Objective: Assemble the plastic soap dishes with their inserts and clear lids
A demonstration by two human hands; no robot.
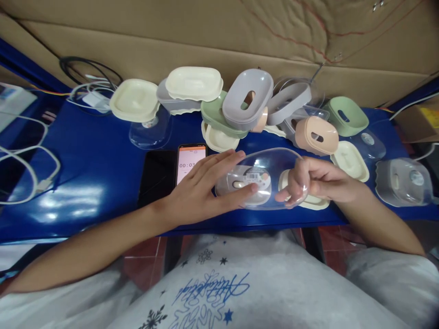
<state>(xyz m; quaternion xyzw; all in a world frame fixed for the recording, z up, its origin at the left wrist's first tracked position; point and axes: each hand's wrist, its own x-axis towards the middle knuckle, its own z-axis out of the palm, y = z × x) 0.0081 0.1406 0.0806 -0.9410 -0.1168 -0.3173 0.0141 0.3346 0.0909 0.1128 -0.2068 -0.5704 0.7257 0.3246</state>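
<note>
Two bare hands on one clear plastic cover (283, 160), so neither one is really "nearer" here. Put a clock face on the cover, 12 pointing away from the person: its long axis runs roughly 9 to 3, pretty much side to side across the body. The left hand (202, 187) comes in from about 9 and the right hand (322, 180) from about 3, so they're basically at opposite ends of the long axis.

Left hand is spread wide, fingers reaching over the cover towards the barcode label (254, 176). Can't tell how hard it's pressing, if at all. Right hand is curled in around the other end and looks like it has hold of the edge, with some fingers showing through the plastic. There's a pale patch around the label too, but I honestly can't say if it's part of the cover or something under it.

Stuff around it: a phone (190, 164) with a timer on screen sits between 9 and 10, right beside the left hand, with a dark flat device (156, 176) just past it. A grey oval tray (248, 98) with a slot leans on the pile between 11 and 12. A peach box (315, 135) is around 2, with a green box (348, 116) further out that way. One cream lid (315, 202) peeks out at about 4, partly under the right hand. All on a blue table (85, 169).
</note>
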